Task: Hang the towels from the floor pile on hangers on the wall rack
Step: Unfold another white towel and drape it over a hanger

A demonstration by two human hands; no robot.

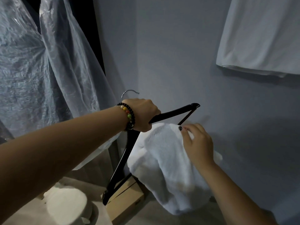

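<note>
Left hand gripping black hanger, right hand pinching white towel; no legible writing.

Dim room, grey wall, crinkled clear plastic sheeting at left, pale floor

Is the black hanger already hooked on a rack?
No. The left hand grips the black hanger in mid-air, and its metal hook hangs free, touching nothing.
</note>
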